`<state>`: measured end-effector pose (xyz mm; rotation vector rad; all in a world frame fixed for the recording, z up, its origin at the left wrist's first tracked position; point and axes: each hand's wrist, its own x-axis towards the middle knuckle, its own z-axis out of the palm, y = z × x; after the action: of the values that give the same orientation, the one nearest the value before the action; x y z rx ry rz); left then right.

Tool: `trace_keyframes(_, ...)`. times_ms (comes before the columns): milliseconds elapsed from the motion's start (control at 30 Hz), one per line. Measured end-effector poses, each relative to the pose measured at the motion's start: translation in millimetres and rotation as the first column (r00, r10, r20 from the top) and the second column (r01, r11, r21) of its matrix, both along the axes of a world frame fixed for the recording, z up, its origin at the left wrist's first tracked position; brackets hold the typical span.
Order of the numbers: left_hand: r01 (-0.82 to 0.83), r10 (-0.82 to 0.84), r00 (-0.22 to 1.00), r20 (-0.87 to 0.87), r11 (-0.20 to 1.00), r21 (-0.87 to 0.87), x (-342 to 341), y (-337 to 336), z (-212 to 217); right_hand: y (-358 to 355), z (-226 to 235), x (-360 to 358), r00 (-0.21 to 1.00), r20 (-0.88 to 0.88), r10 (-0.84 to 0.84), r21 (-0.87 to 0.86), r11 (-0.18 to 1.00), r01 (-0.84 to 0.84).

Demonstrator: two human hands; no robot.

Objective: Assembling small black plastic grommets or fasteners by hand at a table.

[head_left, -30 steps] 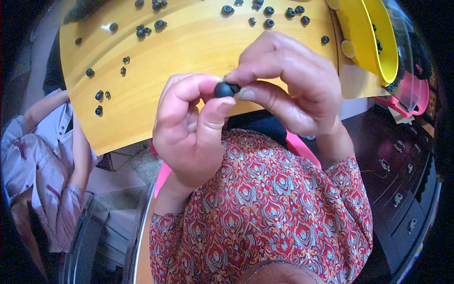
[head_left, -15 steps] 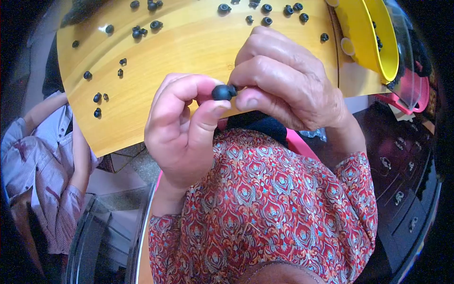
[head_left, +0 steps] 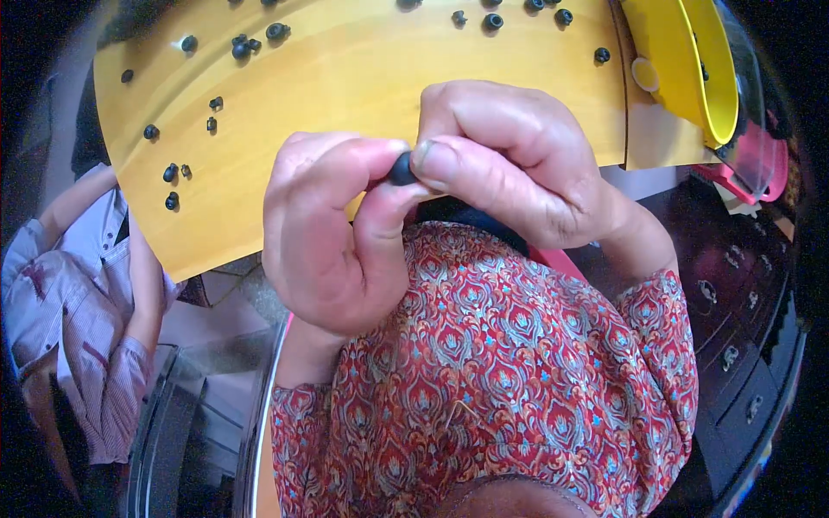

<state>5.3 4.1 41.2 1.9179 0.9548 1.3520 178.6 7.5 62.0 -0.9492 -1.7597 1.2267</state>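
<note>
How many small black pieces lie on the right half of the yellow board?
6: five pieces strung along the top edge, one piece lower, beside the yellow tub. More may be cut off at the picture's top.

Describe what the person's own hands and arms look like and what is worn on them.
Both hands, left hand and right hand, are bare: no gloves, rings or watch visible. The garment is red with a blue and cream ornate pattern.

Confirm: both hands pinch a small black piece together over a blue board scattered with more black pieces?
Not quite. In the head view the board is yellow wood, not blue. The rest holds: left hand and right hand pinch the small black piece; more black pieces lie scattered.
</note>
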Motion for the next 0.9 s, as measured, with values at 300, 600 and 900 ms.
trace_keyframes(300,0.099,0.017,0.960,0.281,0.913,-0.395,0,-3,7,10,15,7,0.997,-0.037,0.072,-0.224,0.971,-0.078)
trace_keyframes(600,0.466,0.170,0.722,0.671,0.597,-0.653,0,-7,9,17,-3,17,0.999,0.024,-0.035,0.287,0.957,0.027)
trace_keyframes(900,0.600,0.191,0.654,0.732,0.458,-0.656,14,-7,16,11,-8,25,0.991,-0.133,-0.010,0.202,0.979,0.037)
